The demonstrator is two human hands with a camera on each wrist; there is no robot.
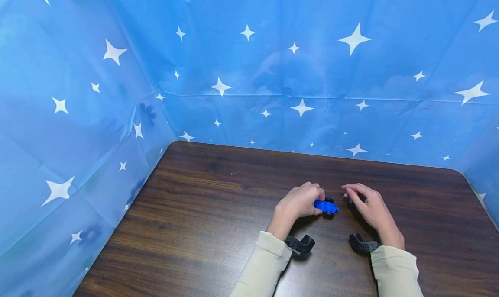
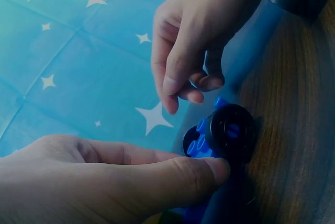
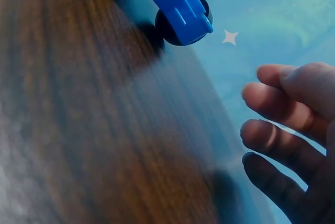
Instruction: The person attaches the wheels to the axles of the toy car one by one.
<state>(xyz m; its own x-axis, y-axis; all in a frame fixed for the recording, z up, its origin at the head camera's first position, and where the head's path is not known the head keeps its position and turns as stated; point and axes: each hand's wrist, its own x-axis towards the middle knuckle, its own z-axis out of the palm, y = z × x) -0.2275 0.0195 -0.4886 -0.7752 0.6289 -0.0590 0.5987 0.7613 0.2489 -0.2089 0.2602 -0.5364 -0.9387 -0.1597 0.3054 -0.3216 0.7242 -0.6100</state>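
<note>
My left hand (image 1: 299,202) pinches a small blue toy-brick vehicle (image 1: 327,207) with black wheels between thumb and fingers, just over the wooden tabletop. Seen from the left wrist, the thumb lies along the vehicle's side near a black wheel (image 2: 234,132), and round blue studs show on top. To the right, apart from the vehicle, hovers my right hand (image 1: 370,208), its fingers loosely bent. The right wrist view shows those fingers (image 3: 285,101) spread a little, with no object visible between them, while the blue vehicle's end (image 3: 183,17) with its small knob points toward them.
The dark wooden table (image 1: 187,219) has rounded far corners. A blue cloth (image 1: 249,63) with white stars hangs behind it and along the left side. Black wrist-worn mounts (image 1: 300,244) sit at the cuffs of both pale sleeves.
</note>
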